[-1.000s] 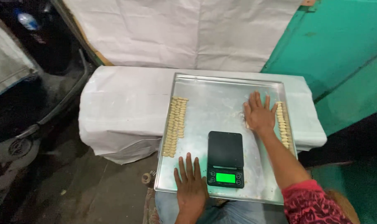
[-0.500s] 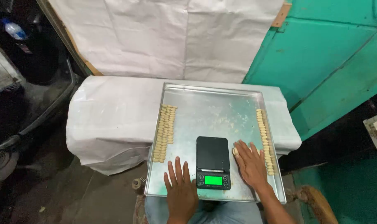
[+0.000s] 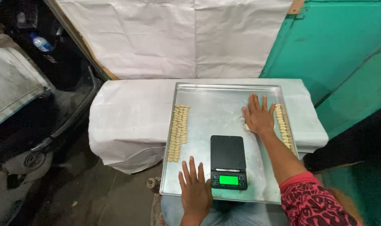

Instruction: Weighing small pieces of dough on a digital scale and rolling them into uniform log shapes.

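Observation:
A shiny metal tray (image 3: 217,109) lies on a white-covered table. My right hand (image 3: 257,115) presses flat on the tray's right side, fingers spread, with a bit of pale dough showing under its palm. Beside it runs a row of small pale dough pieces (image 3: 283,125) along the right rim. My left hand (image 3: 195,190) rests flat and open on the tray's near edge, left of a black digital scale (image 3: 228,161) with a lit green display. Two more rows of dough pieces (image 3: 178,132) line the tray's left side.
The white cloth-covered table (image 3: 127,115) stands against a white sheet on the wall. A teal wall (image 3: 345,50) is to the right. Dark clutter, a plastic bottle (image 3: 41,42) and a grey sack (image 3: 10,90) fill the left side.
My right hand has moved away from me, from beside the scale back to the tray's far right. The left hand has stayed at the near edge.

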